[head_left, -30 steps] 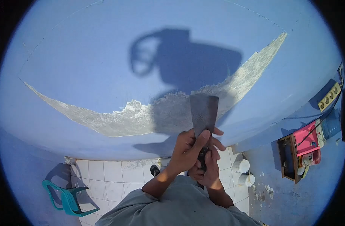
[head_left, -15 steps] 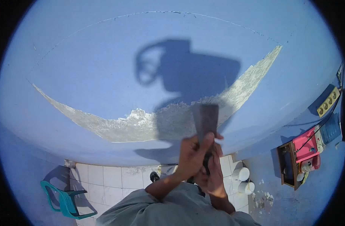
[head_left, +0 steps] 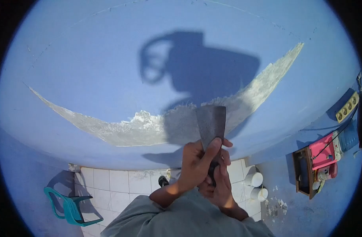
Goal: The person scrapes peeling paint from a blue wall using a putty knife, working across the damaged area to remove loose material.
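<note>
With your left hand (head_left: 195, 164) clamped on the scraper (head_left: 211, 123), its thumb over the blade's narrow base, and your right hand (head_left: 221, 189) against the dark handle (head_left: 212, 173), whether closed around it I couldn't tell, an uneven hold could have let the tool twist against your fingers or drop onto the tiles (head_left: 120, 181). You had it blade-up before the wall's bare grey strip (head_left: 149, 135); the metal looked dull and flared to a broad, nearly straight edge.

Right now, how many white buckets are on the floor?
2: one bucket nearer the scraped wall, another bucket nearer the body, both beside the right-hand wall. Some may be hidden.
</note>
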Demonstrator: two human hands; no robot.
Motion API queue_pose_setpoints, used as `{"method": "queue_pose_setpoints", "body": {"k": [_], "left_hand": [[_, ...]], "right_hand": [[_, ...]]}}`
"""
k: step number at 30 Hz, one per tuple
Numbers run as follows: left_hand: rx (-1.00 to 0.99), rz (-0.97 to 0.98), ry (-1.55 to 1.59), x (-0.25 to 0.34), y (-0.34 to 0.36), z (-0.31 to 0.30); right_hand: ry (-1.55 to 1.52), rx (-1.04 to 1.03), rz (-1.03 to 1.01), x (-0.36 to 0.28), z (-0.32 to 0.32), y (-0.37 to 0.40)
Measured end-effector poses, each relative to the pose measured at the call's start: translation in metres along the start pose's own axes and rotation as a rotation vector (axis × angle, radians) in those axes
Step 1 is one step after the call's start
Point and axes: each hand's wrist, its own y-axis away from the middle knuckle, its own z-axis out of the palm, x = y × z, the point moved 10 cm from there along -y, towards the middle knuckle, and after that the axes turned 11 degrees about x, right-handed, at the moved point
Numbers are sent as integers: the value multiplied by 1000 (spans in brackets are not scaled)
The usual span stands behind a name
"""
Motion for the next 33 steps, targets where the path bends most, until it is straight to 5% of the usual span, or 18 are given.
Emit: {"method": "queue_pose_setpoints", "body": {"k": [7, 14, 20, 22, 24, 27, 33], "left_hand": [[-2, 43, -10, -18, 6, 6], [-6, 96, 90, 41, -4, 9], [-74, 25, -3, -19, 19, 7], [-86, 58, 42, -17, 12, 8], [-5, 144, -150, -1, -8, -4], [-9, 37, 12, 7, -3, 1], [-25, 3, 23, -18, 8, -2]], "right_hand": [[-84, 32, 49, 3, -11, 11], [3, -147, -13, -20, 29, 1], [134, -17, -171, -5, -9, 11], [107, 156, 11, 6, -20, 14], [27, 71, 48, 10, -14, 3], [-46, -54, 43, 8, -1, 1], [75, 33, -79, 1, -13, 15]]}}
